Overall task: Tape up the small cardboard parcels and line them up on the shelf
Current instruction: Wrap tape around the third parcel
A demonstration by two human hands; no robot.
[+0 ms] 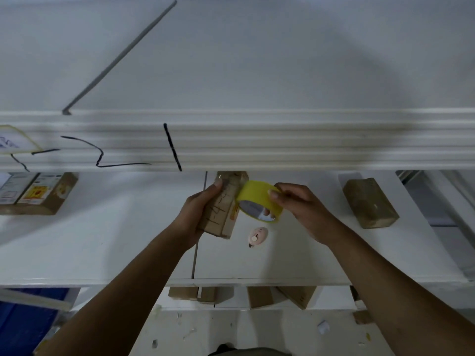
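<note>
We are holding the parcel (223,204) in the left hand (198,214), above the shelf (102,240), and we are taking the parcel as the landmark for every place below. Its long axis is running away from us and slightly to the right, with the far end tucked under the upper shelf edge (257,142). The left hand is closed around the parcel's left side, thumb pressing near the far end.

The tape roll (259,201) is touching the parcel's right face. The right hand (300,204) is gripping the roll, fingers pinched over its outer band; this hand is the nearer one to the tape. We judge that a strip is being run along the parcel, so the coming pull should follow the long axis.

The cutter (258,236) is lying on the shelf just right of the parcel's near end. One box (370,201) is resting well to the right, and another box (38,192) well to the left.
</note>
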